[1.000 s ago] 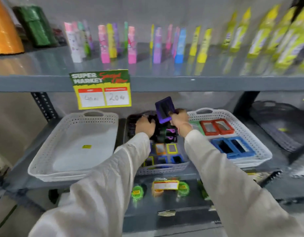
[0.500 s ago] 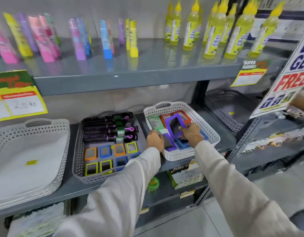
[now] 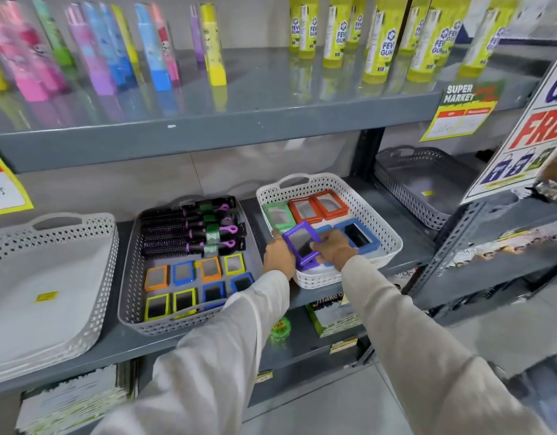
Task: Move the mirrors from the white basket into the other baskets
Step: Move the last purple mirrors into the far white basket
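A white basket (image 3: pixel 393 246) sits on the middle shelf and holds a green mirror (image 3: pixel 278 215), two orange-red mirrors (image 3: pixel 318 208) and a blue mirror (image 3: pixel 357 235). My right hand (image 3: pixel 332 248) grips a purple-framed mirror (image 3: pixel 300 240), tilted low over the basket's near left corner. My left hand (image 3: pixel 278 255) is at the basket's left rim, fingers closed on that mirror's left edge. Another purple frame (image 3: pixel 310 265) peeks out underneath. To the left, a grey basket (image 3: pixel 129 277) contains hair brushes (image 3: pixel 192 230) and several small coloured mirrors (image 3: pixel 183 273).
A wide pale basket (image 3: pixel 51 277) with only a yellow sticker lies at far left. A dark grey basket (image 3: pixel 421 183) stands on the neighbouring shelf at right, behind a slanted promo sign (image 3: pixel 521 136). The upper shelf edge (image 3: pixel 208 136) overhangs, carrying glue bottles and coloured packs.
The view has swung right. Both hands carried the purple mirror from above the brush basket across to the white basket and lowered it toward the near left corner.
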`<state>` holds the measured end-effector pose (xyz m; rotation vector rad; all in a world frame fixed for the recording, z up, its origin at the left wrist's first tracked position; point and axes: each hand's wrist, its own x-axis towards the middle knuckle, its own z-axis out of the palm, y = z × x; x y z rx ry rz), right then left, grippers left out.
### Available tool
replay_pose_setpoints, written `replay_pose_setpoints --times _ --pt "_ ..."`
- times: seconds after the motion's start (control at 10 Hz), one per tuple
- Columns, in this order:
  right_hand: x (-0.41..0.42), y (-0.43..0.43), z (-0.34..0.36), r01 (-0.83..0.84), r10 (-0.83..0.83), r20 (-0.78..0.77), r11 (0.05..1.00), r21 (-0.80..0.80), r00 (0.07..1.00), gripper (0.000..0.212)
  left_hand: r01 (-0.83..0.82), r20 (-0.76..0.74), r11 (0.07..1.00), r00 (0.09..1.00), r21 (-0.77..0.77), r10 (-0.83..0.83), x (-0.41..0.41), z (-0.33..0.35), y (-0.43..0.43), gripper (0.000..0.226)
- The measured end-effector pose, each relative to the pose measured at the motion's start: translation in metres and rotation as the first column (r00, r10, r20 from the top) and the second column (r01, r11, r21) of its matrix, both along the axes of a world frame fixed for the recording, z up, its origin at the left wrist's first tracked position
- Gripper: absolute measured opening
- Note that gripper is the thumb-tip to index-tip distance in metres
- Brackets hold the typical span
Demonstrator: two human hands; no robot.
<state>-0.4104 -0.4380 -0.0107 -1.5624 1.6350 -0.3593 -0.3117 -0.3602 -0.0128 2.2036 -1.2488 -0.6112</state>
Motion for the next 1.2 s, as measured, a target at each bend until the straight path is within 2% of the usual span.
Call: replay_pose_setpoints --times 0.1,0.3,0.5,0.6,0.8,1.0,1.1,1.2 --pt "0.007 0.003 -0.001 -0.038 0.038 -0.031 0.999 0.023 0.999 0.036 0.005 0.016 1.0 1.0 -0.007 -0.005 0.0 0.0 0.0 0.033" --pt "0.013 0.007 -0.009 -0.085 0.069 -0.208 0.994 -0.068 0.976 0.03 0.0 0.008 1.0 1.0 -0.019 0.0 0.0 0.001 0.001 0.029" --pt "0.015 0.014 -0.012 -0.22 0.099 -0.47 0.952 -0.211 0.877 0.033 0.0 -0.007 1.0 1.0 -0.029 -0.001 0.0 0.001 0.002 0.032" --pt "0.015 0.016 -0.013 -0.281 0.117 -0.552 0.933 -0.223 0.826 0.035 0.005 -0.009 1.0 1.0 -0.025 -0.005 0.0 0.001 0.002 0.033" --pt "0.018 0.017 -0.013 -0.311 0.114 -0.593 0.919 -0.241 0.797 0.031 0.007 0.0 1.0 1.0 -0.023 -0.007 0.0 0.0 0.001 0.03" --pt "0.016 0.022 -0.01 -0.289 0.092 -0.57 0.92 -0.265 0.816 0.034 0.002 -0.004 1.0 1.0 -0.005 -0.002 0.0 0.004 0.004 0.03" --pt "0.013 0.024 -0.008 -0.298 0.081 -0.555 0.902 -0.313 0.828 0.027 -0.002 -0.035 0.999 0.999 -0.034 0.001 0.002 0.007 0.006 0.03" --pt "0.014 0.031 0.001 -0.301 0.072 -0.47 0.85 -0.433 0.88 0.022 -0.006 -0.05 0.993 0.999 -0.115 0.0 0.006 0.012 0.008 0.028"
